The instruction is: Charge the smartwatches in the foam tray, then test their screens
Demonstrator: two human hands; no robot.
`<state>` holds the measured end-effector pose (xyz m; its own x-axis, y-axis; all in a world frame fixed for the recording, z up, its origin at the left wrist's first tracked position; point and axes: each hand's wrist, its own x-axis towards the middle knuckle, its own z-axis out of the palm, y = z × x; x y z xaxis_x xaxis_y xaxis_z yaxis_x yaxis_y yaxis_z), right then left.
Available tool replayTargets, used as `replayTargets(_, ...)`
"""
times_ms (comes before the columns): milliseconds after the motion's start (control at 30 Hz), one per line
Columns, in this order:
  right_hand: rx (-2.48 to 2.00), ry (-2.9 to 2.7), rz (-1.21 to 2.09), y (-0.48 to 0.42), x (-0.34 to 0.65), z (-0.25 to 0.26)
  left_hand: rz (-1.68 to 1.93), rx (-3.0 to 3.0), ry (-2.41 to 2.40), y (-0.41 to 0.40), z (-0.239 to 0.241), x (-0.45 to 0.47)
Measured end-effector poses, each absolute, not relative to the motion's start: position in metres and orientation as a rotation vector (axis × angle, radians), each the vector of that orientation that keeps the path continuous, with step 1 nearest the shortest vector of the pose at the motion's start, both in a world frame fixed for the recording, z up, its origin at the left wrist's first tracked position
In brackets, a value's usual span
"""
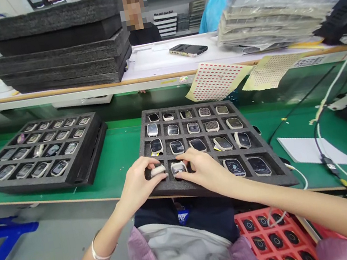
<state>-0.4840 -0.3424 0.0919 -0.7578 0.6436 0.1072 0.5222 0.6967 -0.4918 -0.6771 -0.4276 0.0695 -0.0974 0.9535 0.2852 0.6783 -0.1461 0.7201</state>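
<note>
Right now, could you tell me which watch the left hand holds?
The pale front-left watch in the nearer foam tray; the right hand touches its neighbour.

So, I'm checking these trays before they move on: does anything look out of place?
In the left tray, a slot near the back corner holds a pinkish piece, unlike the grey-faced watches around it. It's too small to tell what it is.

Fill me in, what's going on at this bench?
A person at a green workbench has both hands on a black foam tray of square watch bodies, one per cell. The left hand is on a pale watch body in the front row, and the right hand is on the neighbouring watch body. A second loaded foam tray sits to the left, and another person sits across the bench.
</note>
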Motion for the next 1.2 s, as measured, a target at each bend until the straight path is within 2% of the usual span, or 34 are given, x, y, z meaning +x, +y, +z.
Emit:
replayTargets(233, -0.647, -2.418, 1.186, -0.330, -0.486, 0.106, 1.523, 1.229, 1.215, -0.425, 0.077, -0.673)
replayTargets(367, -0.588, -2.082, 1.736, -0.318, -0.484, 0.121, 1.549, 0.928, 0.990, -0.412, 0.086, -0.671)
replayTargets(433, -0.610, -1.944, 1.894, -0.310, -0.483, 0.124, 1.511, 0.806, 0.911, -0.403, 0.089, -0.668)
replayTargets(733, -0.603, -1.500, 2.251, -0.286, -0.474, 0.107, 1.476, 0.686, 0.783, -0.381, 0.086, -0.650)
replayTargets(1200, -0.646, -1.500, 2.344, -0.292, -0.471, 0.098, 1.366, 1.090, 1.453, -0.401, 0.063, -0.639)
